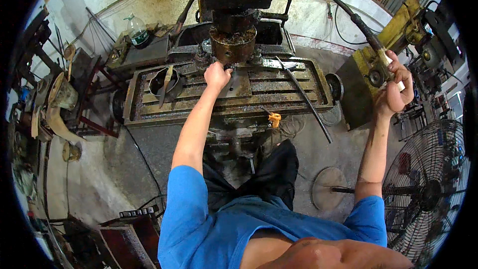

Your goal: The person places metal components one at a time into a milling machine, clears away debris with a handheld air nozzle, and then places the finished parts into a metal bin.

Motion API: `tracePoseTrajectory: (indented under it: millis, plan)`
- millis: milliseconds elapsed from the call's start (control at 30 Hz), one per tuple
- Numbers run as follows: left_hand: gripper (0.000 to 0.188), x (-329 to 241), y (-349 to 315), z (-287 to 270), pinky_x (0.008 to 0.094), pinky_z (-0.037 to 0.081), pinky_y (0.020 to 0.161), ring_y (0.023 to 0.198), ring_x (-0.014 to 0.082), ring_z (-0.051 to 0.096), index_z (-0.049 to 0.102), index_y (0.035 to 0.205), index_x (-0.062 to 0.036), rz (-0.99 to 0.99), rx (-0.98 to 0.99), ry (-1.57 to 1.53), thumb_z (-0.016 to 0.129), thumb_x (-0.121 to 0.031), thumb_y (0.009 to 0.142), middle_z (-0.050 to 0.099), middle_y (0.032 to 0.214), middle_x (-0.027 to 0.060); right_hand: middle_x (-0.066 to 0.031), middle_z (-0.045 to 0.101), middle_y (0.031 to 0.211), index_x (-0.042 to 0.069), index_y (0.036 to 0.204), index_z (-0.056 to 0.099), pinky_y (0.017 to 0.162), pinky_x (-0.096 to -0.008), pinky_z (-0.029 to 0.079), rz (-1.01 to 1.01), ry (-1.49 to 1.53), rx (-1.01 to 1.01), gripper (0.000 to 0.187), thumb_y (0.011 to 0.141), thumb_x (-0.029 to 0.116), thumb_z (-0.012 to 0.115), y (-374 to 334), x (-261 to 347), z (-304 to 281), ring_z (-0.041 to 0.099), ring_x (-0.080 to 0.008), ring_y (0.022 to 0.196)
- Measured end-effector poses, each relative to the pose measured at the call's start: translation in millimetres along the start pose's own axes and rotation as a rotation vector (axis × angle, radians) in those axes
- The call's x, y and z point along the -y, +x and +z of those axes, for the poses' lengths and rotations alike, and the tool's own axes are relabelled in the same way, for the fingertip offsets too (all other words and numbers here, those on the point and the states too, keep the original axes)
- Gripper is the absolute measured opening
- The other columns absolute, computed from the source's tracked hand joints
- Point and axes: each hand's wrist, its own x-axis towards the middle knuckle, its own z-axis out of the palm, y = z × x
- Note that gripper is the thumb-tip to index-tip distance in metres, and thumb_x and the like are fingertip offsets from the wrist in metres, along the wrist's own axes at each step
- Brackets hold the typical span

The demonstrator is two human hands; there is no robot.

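Observation:
A milling machine's slotted table (279,97) lies ahead of me, strewn with metal chips. My left hand (217,75) is closed just below the round, chip-covered spindle head (234,44); whatever its fingers hold, if anything, is hidden. Up on the right, my right hand (397,85) is wrapped around the pale end of a long dark lever (366,30) that comes down from the machine. A round metal pot (172,89) with a flat stick (166,85) across it stands on the table, left of my left hand. Clamps flank the spindle head.
A long dark bar (308,102) leans over the table's front edge. A yellow-handled tool (274,118) hangs at the front. A large caged fan (430,194) stands at lower right, and a yellow-green machine (356,87) beside the table. A clear jug (137,32) sits back left.

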Motion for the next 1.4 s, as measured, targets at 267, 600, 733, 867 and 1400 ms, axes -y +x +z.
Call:
tracePoseTrajectory:
  millis: [267,600,733,867,1400]
  plan:
    - [0.035,1,-2,-9,0.0430,0.048,0.069,0.078,0.0331,0.061,0.062,0.086,-0.0021,0.031,0.025,-0.013,0.070,-0.031,0.067,0.063,0.080,0.0173,-0.0153,0.054,0.081,0.003,0.066,0.041,0.093,-0.0531,0.031,-0.015,-0.042,-0.094,0.023,0.068,0.020,0.056,-9,-4,5,0.051,-0.0404,0.099]
    - [0.045,67,-95,-147,0.0403,0.048,0.058,0.068,0.0320,0.060,0.053,0.113,-0.0124,0.142,-0.457,0.180,0.063,-0.031,0.074,0.059,0.081,0.0130,-0.0154,0.053,0.084,0.002,0.068,0.042,0.094,-0.0521,0.029,0.027,0.087,-0.055,0.017,0.062,0.013,0.053,-7,6,2,0.049,-0.0404,0.102]
    - [0.047,101,-108,-156,0.0417,0.047,0.058,0.069,0.0324,0.060,0.048,0.118,-0.0133,0.090,-0.266,0.465,0.060,-0.030,0.077,0.059,0.083,0.0143,-0.0165,0.053,0.084,0.000,0.068,0.043,0.094,-0.0527,0.031,0.017,0.113,-0.061,0.012,0.057,0.004,0.041,2,5,5,0.050,-0.0390,0.101]
    - [0.033,128,-97,-138,0.0428,0.047,0.060,0.071,0.0334,0.061,0.054,0.112,-0.0097,0.104,-0.216,0.413,0.054,-0.022,0.081,0.061,0.079,0.0161,-0.0167,0.052,0.082,-0.002,0.069,0.044,0.093,-0.0530,0.032,-0.019,0.135,-0.047,0.014,0.057,0.004,0.039,9,10,14,0.051,-0.0357,0.097]
    - [0.023,28,-34,-20,0.0371,0.046,0.066,0.075,0.0318,0.061,0.061,0.096,-0.0010,0.112,-0.259,-0.496,0.051,-0.015,0.082,0.062,0.079,0.0178,-0.0164,0.053,0.082,0.002,0.064,0.042,0.094,-0.0529,0.029,-0.002,0.134,-0.065,0.010,0.059,0.009,0.047,-5,1,7,0.051,-0.0392,0.099]
